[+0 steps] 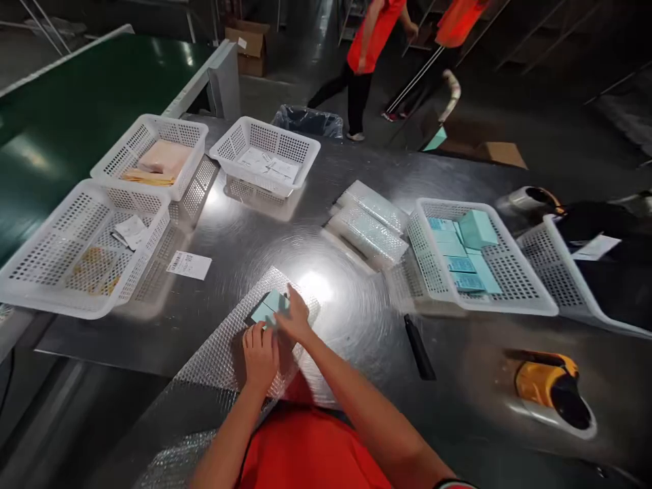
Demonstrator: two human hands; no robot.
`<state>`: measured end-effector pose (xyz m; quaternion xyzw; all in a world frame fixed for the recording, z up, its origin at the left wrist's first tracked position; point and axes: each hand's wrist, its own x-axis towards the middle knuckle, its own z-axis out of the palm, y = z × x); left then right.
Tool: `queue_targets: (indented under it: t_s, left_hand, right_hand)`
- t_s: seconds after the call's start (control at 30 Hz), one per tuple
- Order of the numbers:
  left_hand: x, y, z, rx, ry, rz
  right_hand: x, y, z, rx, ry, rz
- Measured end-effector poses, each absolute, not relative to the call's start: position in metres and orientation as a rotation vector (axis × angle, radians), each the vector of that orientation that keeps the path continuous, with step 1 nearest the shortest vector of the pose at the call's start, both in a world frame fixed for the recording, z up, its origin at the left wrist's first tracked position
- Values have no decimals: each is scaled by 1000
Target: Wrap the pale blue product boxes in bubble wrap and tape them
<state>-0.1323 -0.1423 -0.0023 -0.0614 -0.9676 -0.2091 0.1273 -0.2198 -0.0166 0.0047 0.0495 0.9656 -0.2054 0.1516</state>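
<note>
A pair of small light-teal boxes (272, 307) lies side by side on a sheet of bubble wrap (219, 353) near the table's front edge. My right hand (294, 316) grips the boxes from the right, its fingers along their far and right sides. At their near edge my left hand (261, 353) has its fingers bent against them; the fingertips are partly hidden. Beneath the boxes a dark edge shows, which I cannot make out. The bubble wrap runs down over the front edge towards my body.
Right of my hands lie a black cutter-like tool (418, 348) and a tape dispenser (553, 390). Bubble-wrapped packs (369, 227) sit beside a white basket (514, 288) of teal boxes. More baskets (76, 305) and a label (189, 265) are left. Co-workers (374, 41) stand beyond the table.
</note>
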Motion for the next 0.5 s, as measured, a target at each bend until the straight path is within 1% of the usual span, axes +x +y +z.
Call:
queue_targets:
  t_s: [0.1,0.2,0.37,0.5]
  left_hand:
    - [-145,-146,8,-485,-2937,-439]
    - [-155,-151,8,-797,-3008,-330]
    - [-168,-153,7,-955,-3018,-95]
    - [-172,-149,6,-952,-3027,-115]
  right_hand:
    - [-243,18,5,341,2755,-562]
    - [-262,41,1,361,2720,-501]
    - [-283,48,-4,239,2653,-519]
    - [-281,46,7,42,2629,-613]
